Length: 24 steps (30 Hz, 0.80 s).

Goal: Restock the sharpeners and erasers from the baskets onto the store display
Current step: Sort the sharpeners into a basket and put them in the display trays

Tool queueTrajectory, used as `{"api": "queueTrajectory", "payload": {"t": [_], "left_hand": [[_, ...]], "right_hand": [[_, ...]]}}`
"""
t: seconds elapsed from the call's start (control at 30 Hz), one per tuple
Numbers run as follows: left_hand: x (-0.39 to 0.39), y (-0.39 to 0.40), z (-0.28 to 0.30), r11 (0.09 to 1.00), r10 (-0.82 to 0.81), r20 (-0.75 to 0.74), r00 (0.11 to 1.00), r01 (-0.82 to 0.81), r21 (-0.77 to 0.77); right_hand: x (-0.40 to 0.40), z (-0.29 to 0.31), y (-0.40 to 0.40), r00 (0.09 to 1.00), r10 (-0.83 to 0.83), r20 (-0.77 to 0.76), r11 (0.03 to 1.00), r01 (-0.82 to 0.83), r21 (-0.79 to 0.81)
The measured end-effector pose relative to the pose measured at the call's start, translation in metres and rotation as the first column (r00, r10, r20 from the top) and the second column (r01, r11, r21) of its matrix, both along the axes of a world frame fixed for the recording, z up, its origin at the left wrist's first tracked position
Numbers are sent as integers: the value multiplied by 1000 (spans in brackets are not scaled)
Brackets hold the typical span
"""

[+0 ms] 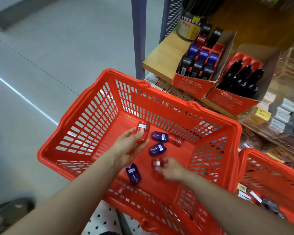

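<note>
A red plastic basket (85,122) stands in front of me. Inside it my left hand (127,146) holds a red sharpener (143,131) between thumb and fingers. Lower right, my right hand (172,169) pinches another red sharpener (157,162), blurred by motion. Three blue sharpeners lie loose on the basket floor (159,136) (155,149) (133,173), with one more red sharpener (176,140) beside them. On the wooden shelf (159,58) a red display box (192,83) holds blue, black and red sharpeners. A second display box (231,100) holds black ones.
A second red basket (268,167) with small packaged items stands at the right. Clear trays of erasers (282,114) fill the lower shelf on the right. A dark tin (190,29) stands at the shelf's back. Grey floor lies to the left, and a white pegboard (105,219) sits under the basket.
</note>
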<state>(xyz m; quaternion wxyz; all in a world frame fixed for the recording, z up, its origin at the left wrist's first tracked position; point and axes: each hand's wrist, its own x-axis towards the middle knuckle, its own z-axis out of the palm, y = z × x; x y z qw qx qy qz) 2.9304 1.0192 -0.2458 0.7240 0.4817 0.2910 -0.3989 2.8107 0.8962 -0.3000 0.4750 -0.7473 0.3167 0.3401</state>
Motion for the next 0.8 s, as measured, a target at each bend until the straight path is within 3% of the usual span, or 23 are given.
{"api": "queueTrajectory", "payload": {"t": [0.07,0.17,0.37,0.53,0.67,0.8], "left_hand": [[-2,-2,20,996,-90,87,992,92,-14],[-10,-8,55,979,-198,215,956,206,-12],[-40,-25,125,915,-305,350,886,375,-152],[-70,-37,172,884,-360,411,838,447,-137],[-90,-46,194,822,-485,556,675,569,26],[-98,-67,203,804,-526,650,549,570,169]], "right_hand": [[11,40,-18,935,-303,185,942,264,208],[7,114,-38,814,-444,374,875,303,379],[-27,197,-53,677,-523,518,835,286,470],[-48,238,-63,612,-507,607,862,342,374],[-62,263,-70,592,-498,634,867,320,382],[-65,275,-78,588,-516,623,856,333,395]]}}
